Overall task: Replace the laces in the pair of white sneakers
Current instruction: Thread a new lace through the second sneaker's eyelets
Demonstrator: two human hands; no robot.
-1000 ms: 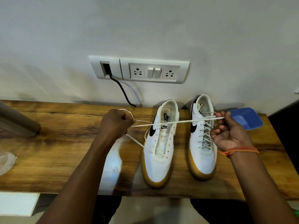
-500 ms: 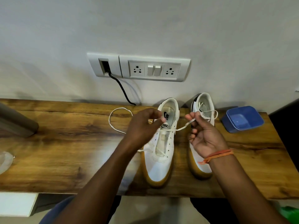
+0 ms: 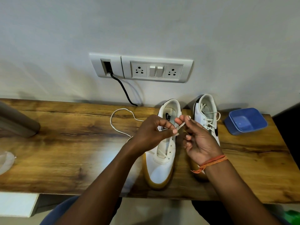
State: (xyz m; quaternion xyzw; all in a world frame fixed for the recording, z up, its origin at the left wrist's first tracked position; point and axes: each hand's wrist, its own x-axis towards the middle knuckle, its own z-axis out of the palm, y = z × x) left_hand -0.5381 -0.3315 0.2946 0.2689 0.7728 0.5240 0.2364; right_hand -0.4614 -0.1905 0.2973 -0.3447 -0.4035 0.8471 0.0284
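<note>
Two white sneakers with gum soles stand on the wooden table [image 3: 68, 150], toes toward me. The left sneaker [image 3: 160, 166] has a white lace [image 3: 116, 125] only through its lowest eyelets, and the lace loops out across the table to the left. The right sneaker [image 3: 208, 120] is fully laced. Above the left sneaker's opening my left hand [image 3: 151, 133] and my right hand [image 3: 197, 138] meet, and both pinch the end of the lace between thumb and fingers. My right hand hides the front part of the right sneaker.
A blue plastic tub [image 3: 246, 120] sits at the table's right end. On the wall behind is a socket panel [image 3: 141, 68] with a black cable [image 3: 125, 90] running down to the table. A grey cylinder [image 3: 16, 122] lies at the far left, beside a clear lid [image 3: 5, 161].
The lace was stretched wide between my hands; both hands have come together over the left sneaker, and the slack lace now lies looped on the table to the left.
</note>
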